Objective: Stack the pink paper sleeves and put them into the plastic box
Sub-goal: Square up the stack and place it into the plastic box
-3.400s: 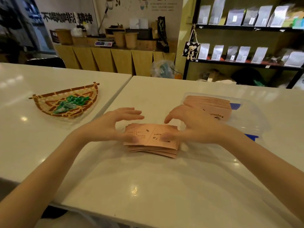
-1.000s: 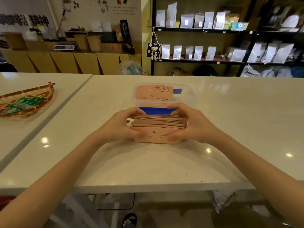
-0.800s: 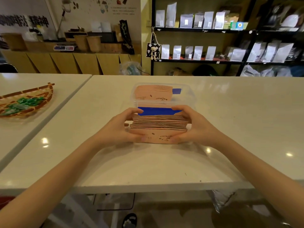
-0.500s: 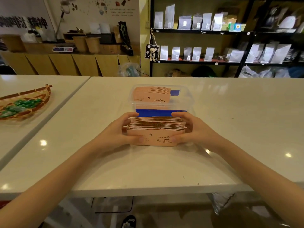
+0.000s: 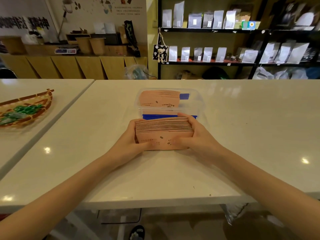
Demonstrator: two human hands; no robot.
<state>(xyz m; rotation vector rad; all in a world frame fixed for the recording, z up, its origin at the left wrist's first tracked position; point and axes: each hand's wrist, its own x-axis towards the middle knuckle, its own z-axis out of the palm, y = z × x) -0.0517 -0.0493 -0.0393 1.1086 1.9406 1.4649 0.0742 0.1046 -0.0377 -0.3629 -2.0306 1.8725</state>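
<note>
White table [image 5: 242, 135] holds your plastic box [image 5: 199, 103], 1 batch of sleeves [image 5: 158, 100] already inside. Your left hand [image 5: 129, 145] and right hand [image 5: 199, 137] clasp 1 squared stack [image 5: 163, 133] just before the box; it looks ready to go in.

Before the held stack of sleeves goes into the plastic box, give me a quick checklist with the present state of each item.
1. Both hands on the stack of sleeves: left hand and right hand clamp its ends. Ok.
2. Stack edges squared: top edges look even. Ok.
3. Plastic box open: no lid over it. Ok.
4. Room in box: sleeves already inside fill the far part; nearer space, cannot tell.
5. Path to box: directly behind the stack, nothing between. Ok.
</note>
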